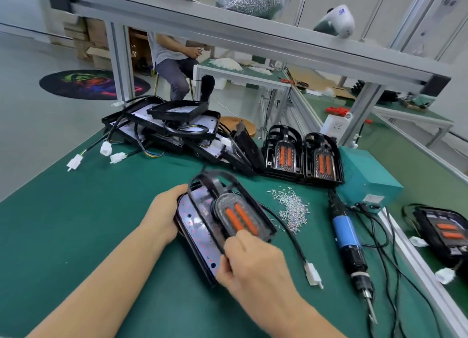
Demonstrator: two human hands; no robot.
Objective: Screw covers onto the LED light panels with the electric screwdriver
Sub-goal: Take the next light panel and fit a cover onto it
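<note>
— Panel position, please?

— One LED light panel (200,226) lies on the green mat (88,223), in the middle. Its long axis goes diagonal: the rounded end points away and to the left, the near end points toward the person. A black cover (228,206) with two orange strips lies on top of it.

— And the hands?

— Left hand (162,213) holds the left edge of the panel, fingers curled around it. Right hand (250,259) grips the near end of the cover.

— How many things around?

— Two stacks of covers (302,157) stand behind, side by side. One electric screwdriver (350,246) lies at the right, tip toward the person. One heap of screws (293,209) is between it and the panel. Pile of panels (167,127) behind; the number I cannot tell.
</note>
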